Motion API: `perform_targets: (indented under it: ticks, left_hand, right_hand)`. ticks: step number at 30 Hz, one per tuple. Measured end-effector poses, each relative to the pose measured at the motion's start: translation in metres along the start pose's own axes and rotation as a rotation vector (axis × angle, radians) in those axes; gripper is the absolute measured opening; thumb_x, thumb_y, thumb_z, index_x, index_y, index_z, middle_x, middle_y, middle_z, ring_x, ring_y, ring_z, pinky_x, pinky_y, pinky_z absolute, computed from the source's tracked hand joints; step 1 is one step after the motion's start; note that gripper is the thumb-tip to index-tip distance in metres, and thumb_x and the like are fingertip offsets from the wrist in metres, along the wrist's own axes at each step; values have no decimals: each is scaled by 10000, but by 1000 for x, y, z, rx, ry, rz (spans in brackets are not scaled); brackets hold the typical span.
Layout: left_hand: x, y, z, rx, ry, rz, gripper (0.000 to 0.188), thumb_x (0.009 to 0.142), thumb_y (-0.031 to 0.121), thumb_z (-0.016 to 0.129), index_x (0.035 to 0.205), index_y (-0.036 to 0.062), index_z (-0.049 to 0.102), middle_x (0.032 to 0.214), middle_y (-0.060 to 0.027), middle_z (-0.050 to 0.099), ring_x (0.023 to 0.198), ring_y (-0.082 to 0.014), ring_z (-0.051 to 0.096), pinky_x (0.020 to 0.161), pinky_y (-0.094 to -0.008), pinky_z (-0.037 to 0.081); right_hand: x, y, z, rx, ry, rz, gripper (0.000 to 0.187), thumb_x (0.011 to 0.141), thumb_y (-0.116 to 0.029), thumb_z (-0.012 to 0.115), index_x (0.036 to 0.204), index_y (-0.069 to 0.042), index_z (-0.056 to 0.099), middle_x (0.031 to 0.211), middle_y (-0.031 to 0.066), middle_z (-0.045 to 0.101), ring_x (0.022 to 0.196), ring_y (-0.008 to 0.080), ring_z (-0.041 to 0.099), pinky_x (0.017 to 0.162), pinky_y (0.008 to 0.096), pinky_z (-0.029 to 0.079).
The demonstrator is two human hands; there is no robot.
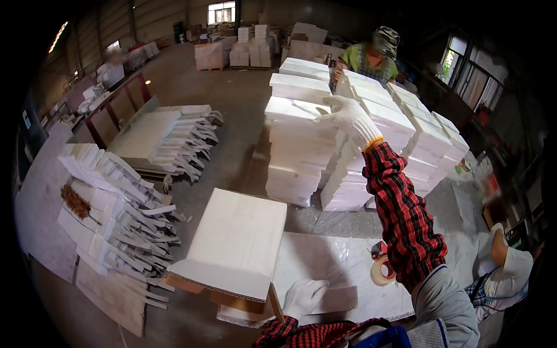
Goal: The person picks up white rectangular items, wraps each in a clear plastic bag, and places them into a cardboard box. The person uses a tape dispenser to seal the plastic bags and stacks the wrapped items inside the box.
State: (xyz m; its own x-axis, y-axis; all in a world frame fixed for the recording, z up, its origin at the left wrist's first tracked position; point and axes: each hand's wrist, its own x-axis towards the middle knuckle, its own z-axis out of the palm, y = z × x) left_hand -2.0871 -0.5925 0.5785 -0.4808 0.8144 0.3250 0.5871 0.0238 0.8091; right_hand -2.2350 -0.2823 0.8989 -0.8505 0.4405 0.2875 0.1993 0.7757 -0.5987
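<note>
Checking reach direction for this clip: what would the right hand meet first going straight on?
The right hand would probably meet the front-left stack of white slabs; depth is unclear, so contact can't be ruled out.

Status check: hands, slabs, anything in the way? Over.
Left hand low beside brown cardboard, grip unclear. Right hand open at stacked white slabs, contact unclear. Tape roll beside right sleeve, clear of slabs.
</note>
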Motion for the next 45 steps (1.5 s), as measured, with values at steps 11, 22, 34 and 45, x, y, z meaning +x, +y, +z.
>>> perform_targets:
  ticks: [11,22,34,45]
  left_hand:
    - [-2,0,5,-26,22,-13,191,959,244,643,1035,110,756,956,-98,752,894,-322,701,801,-445,545]
    - [3,9,2,-92,-22,-109,208,970,239,646,1073,102,765,1022,-111,761,964,-330,717,847,-431,563]
    - [-6,-4,-3,-184,-254,-484,447,1026,373,502,1200,35,736,1074,-193,757,1058,-300,728,926,-398,551]
    - [3,-14,4,-621,-242,-500,762,1110,586,155,1465,24,528,1201,-146,713,1136,-212,658,1032,-312,497]
  right_hand:
    - [26,-2,20,-613,-12,-503,772,817,-605,780,1365,-91,606,1319,239,609,1232,430,570,1030,493,480]
    - [-5,-11,13,-610,67,-392,679,800,-347,795,1413,-150,579,1189,229,644,1140,426,602,964,477,510]
    - [-361,57,21,-145,-200,-321,737,705,-296,812,1383,-115,584,1088,199,605,1036,376,569,906,467,468]
    - [-436,93,95,-265,-291,-261,715,702,-418,831,1329,-179,584,1017,184,580,948,382,601,812,499,481]
